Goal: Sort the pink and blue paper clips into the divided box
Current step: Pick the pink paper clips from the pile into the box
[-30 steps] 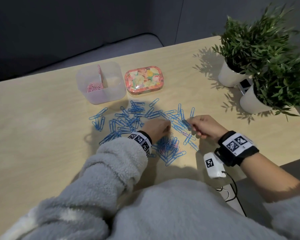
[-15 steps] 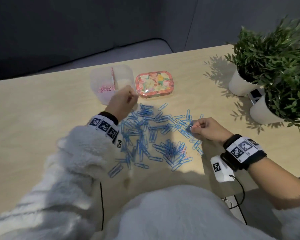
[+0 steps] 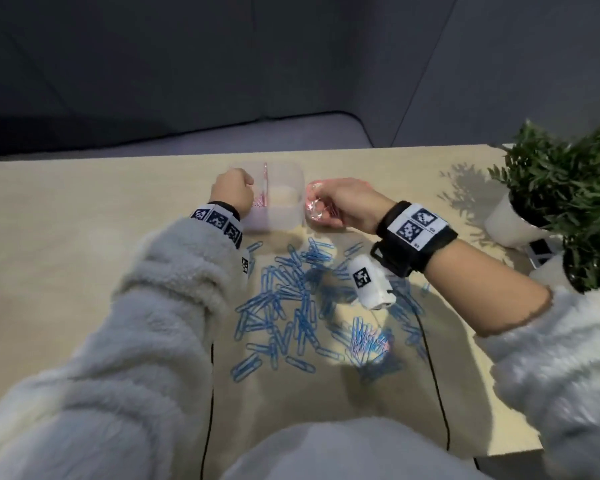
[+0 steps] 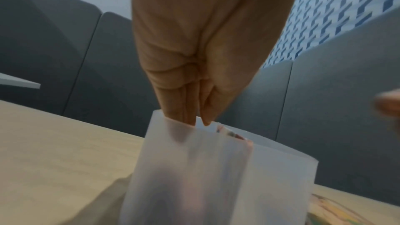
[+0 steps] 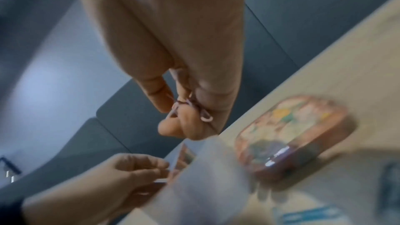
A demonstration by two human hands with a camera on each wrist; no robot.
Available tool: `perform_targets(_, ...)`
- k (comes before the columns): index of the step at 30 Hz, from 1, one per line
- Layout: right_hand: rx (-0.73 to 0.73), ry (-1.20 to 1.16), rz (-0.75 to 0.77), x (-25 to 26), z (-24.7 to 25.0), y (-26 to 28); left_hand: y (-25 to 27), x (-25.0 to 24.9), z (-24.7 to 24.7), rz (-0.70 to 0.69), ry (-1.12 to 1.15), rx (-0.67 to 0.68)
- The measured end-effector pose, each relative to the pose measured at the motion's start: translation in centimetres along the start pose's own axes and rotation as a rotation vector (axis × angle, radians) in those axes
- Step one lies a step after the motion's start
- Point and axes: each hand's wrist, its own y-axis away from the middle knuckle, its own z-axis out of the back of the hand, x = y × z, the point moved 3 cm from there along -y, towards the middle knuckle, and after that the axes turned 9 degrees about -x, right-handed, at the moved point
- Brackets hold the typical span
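Observation:
The translucent divided box (image 3: 284,216) stands at the table's far side, with pink paper clips (image 3: 258,202) in its left compartment. My left hand (image 3: 234,192) is over that compartment, and its fingertips (image 4: 179,117) dip past the rim of the box (image 4: 238,168). Whether it holds a clip is hidden. My right hand (image 3: 326,202) hovers right of the box, above the floral tin (image 3: 314,218), and pinches pink paper clips (image 5: 205,117) between thumb and fingers (image 5: 164,102). Several blue paper clips (image 3: 291,299) lie scattered nearer me, with a few pink ones mixed into the pile (image 3: 371,344).
The floral tin (image 5: 292,134) sits close against the box's right side. Two potted plants (image 3: 561,188) in white pots (image 3: 510,220) stand at the right edge. A black cable (image 3: 433,375) runs over the table's near part.
My left hand went from the clip pile up to the box's left compartment. My right hand left the pile and rose to beside the box, carrying pink clips. The head view shifted.

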Motion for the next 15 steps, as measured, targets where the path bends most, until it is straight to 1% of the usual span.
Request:
perform_targets(2, 0.004, -0.099, -0.075, 1.7, -2.3, -1.2, 0.6, 0.4, 0.6, -0.011, 0.091, -0.037)
perform_targets(5, 0.008, -0.227, -0.102, 3.7, -5.6, -2.9, 2.6, 1.3, 1.9, -0.053, 0.242, -0.163)
perform_targets(7, 0.019, -0.325, -0.119, 4.3, -7.7, -4.1, 4.7, 2.3, 2.7, -0.103, 0.278, -0.258)
perform_targets(8, 0.023, -0.362, -0.135, 4.5, -8.6, -4.5, 5.8, 2.9, 2.8, -0.119, 0.278, -0.280)
perform_targets(10, 0.017, -0.368, -0.148, 4.7, -9.9, -5.0, 7.7, 4.2, 2.8, -0.105, 0.271, -0.273)
perform_targets(12, 0.041, -0.287, -0.151, 4.5, -10.7, -5.1, 9.3, 5.2, 2.4, -0.075, 0.280, -0.242)
perform_targets(14, 0.067, -0.231, -0.159, 4.2, -11.0, -4.7, 10.2, 6.0, 1.9, -0.045, 0.330, -0.221)
perform_targets(15, 0.083, -0.232, -0.138, 4.1, -10.9, -4.4, 10.5, 6.1, 1.7, -0.016, 0.362, -0.207)
